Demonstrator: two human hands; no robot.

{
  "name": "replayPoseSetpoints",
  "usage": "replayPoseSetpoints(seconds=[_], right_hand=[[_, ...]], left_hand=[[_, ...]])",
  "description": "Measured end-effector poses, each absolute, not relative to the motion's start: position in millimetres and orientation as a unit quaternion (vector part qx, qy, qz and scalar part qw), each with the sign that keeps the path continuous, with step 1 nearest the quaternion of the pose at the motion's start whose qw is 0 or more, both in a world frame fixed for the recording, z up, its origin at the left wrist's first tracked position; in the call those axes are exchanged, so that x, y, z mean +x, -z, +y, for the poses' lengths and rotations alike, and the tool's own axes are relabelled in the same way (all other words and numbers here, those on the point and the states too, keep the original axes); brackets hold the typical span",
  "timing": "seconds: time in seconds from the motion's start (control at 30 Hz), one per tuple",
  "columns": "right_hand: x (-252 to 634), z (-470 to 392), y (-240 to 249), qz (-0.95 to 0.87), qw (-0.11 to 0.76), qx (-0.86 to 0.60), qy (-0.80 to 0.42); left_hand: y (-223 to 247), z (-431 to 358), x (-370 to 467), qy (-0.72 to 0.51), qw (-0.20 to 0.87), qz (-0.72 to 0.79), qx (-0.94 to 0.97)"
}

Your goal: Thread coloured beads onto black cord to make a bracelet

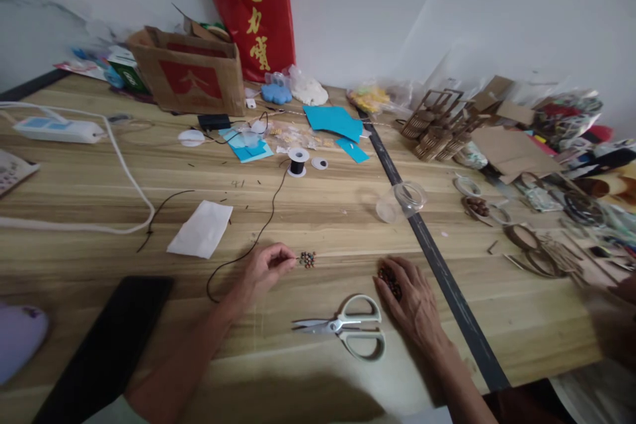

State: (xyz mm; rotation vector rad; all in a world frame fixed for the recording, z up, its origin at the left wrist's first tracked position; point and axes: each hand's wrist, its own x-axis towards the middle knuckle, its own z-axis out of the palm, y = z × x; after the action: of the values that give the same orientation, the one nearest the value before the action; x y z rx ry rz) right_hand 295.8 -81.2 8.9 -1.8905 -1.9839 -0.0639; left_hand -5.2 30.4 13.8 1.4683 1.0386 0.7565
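My left hand (271,265) is closed in a pinch on a thin black cord (273,202), whose tip points at a small cluster of multicoloured beads (309,260). The cord loops left from a white spool (298,163) and passes out of sight by my left wrist. My right hand (412,295) rests palm down on the table, fingers curved and slightly apart around a darker heap of beads (390,280), partly hidden beneath it. Between my forearms lie scissors (340,326) with pale handles, blades slightly parted and pointing left.
A white paper packet (200,229) and a black phone-like slab (106,351) lie on the left. Clear round containers (408,197) stand beyond my right hand. Further back are a cardboard box (191,73), blue sheets (334,122) and small wooden baskets (437,126). A power strip (58,129) trails white cable.
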Motion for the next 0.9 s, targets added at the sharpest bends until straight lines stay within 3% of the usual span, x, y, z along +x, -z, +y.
replayPoseSetpoints(seconds=[0.43,0.9], right_hand=[[304.7,-86.1,-23.2,-0.732,0.198,-0.648,-0.069],[302.3,-85.3,-17.0,-0.748,0.166,-0.639,-0.073]], left_hand=[[-16.1,30.8,-6.6,-0.313,0.56,0.438,0.63],[-17.4,30.7,-6.8,-0.313,0.553,0.446,0.63]])
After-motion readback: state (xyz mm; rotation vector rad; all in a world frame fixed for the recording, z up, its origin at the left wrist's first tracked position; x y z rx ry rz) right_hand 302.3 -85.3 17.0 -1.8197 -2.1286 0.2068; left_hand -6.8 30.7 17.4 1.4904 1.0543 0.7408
